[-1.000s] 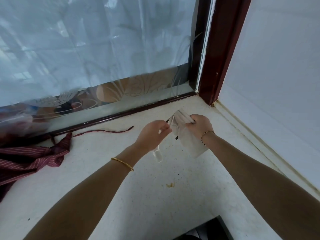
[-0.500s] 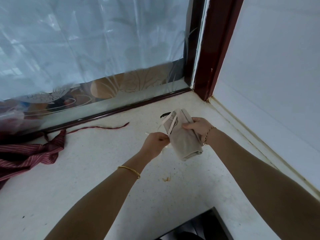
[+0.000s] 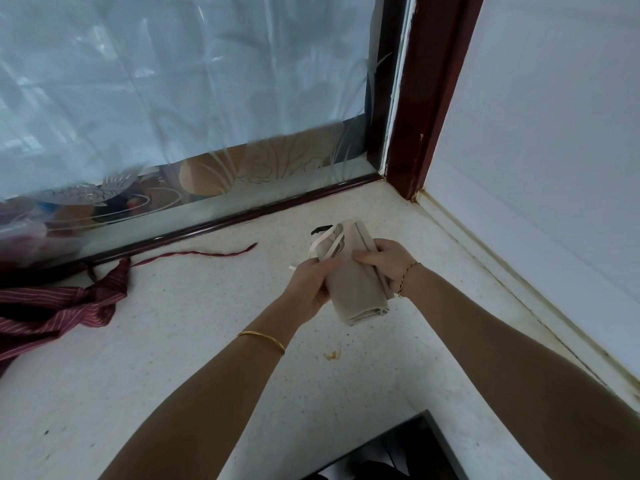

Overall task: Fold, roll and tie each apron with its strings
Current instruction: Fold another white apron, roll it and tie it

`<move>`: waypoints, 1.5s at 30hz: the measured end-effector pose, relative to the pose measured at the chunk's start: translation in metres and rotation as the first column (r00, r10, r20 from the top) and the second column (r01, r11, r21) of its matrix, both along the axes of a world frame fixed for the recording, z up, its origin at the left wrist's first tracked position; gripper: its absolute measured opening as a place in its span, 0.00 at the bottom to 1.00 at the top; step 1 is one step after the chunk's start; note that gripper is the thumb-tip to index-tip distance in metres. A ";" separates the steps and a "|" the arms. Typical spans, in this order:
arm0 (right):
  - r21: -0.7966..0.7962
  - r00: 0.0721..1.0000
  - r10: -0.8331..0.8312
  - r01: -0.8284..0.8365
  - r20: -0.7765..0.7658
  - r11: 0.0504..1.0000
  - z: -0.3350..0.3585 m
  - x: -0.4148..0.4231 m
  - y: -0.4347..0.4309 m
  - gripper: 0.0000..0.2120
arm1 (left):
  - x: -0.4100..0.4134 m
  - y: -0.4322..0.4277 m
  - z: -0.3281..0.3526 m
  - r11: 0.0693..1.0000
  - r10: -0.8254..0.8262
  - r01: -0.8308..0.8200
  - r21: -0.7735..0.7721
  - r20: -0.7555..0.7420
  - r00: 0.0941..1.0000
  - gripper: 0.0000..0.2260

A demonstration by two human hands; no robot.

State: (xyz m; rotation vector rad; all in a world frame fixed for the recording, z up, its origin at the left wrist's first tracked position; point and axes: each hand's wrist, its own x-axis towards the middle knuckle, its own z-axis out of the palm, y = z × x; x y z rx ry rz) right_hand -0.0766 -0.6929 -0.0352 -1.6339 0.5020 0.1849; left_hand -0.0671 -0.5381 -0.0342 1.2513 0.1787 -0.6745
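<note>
1. Beige cloth is rolled into a fat roll: this is the apron point(image 3: 360, 292). It is held up over the white counter point(image 3: 173, 358), a bit right of the middle of the frame.
2. The left hand point(image 3: 308, 289) grips the left side of the roll, with its fingers curled round the cloth.
3. The right hand point(image 3: 384, 265) holds the right side. Its thumb lies across the front and its fingers wrap round the back.
4. White strings point(image 3: 320, 242) loop over the top end of the roll. One short end sticks out just beside the left hand.
5. A dark red striped apron point(image 3: 52, 306) lies in a heap on the counter at the left edge of the frame, well apart from the hands. Its thin red tie point(image 3: 207, 253) runs along the counter toward the middle.
6. A gold bangle point(image 3: 263, 337) is on the left wrist, and a thin chain point(image 3: 407, 275) is on the right wrist.
7. A frosted window point(image 3: 173, 81) fills the upper left. A dark red post point(image 3: 433, 98) stands beside it, and a white wall point(image 3: 554, 133) is on the right.
8. A tiny orange crumb point(image 3: 332, 355) sits on the counter below the roll.
</note>
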 end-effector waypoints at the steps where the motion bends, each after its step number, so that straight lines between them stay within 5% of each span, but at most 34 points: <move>1: -0.004 1.000 0.018 -0.018 -0.002 1.000 0.000 0.000 0.003 0.11 | 0.000 0.000 -0.002 0.999 -0.016 0.014 0.034 0.040 0.999 0.09; 4: 0.043 0.999 0.041 -0.040 -0.016 0.998 0.001 0.000 0.009 0.11 | 0.003 0.002 -0.006 0.997 0.003 -0.008 0.077 0.066 0.998 0.15; 11: 0.274 0.995 0.103 -0.096 -0.011 0.957 0.014 -0.006 0.014 0.17 | 0.011 0.014 -0.002 0.998 -0.051 0.050 0.028 0.027 0.998 0.13; 15: 0.504 0.998 -0.053 0.065 -0.039 0.861 0.017 -0.003 0.013 0.29 | 0.015 0.021 0.007 0.988 -0.153 0.153 0.017 0.001 0.988 0.17; 18: 0.479 0.983 -0.176 0.176 -0.046 0.860 0.021 -0.002 0.015 0.18 | 0.013 0.022 0.013 0.959 -0.285 0.285 -0.010 0.007 0.959 0.17; 24: 0.240 0.991 0.090 -0.064 -0.101 0.969 0.032 -0.012 0.019 0.13 | 0.012 0.024 0.020 0.872 -0.488 0.486 -0.059 -0.011 0.873 0.17; 30: 0.258 0.975 0.223 -0.221 0.024 0.940 0.041 -0.017 0.025 0.38 | 0.015 0.030 0.022 0.840 -0.536 0.533 -0.104 0.000 0.844 0.19; 34: 0.328 0.955 0.287 -0.296 0.077 0.897 0.042 -0.018 0.020 0.27 | 0.019 0.034 0.020 0.825 -0.565 0.565 0.001 0.000 0.825 0.19; 38: 0.173 0.992 0.058 -0.077 0.115 0.982 0.027 0.002 0.014 0.13 | 0.022 0.037 0.016 0.824 -0.564 0.565 0.043 -0.030 0.825 0.19; 45: 0.042 0.905 -0.190 0.189 0.382 0.981 0.016 0.012 -0.002 0.03 | 0.025 0.040 0.013 0.828 -0.556 0.559 0.057 -0.054 0.829 0.15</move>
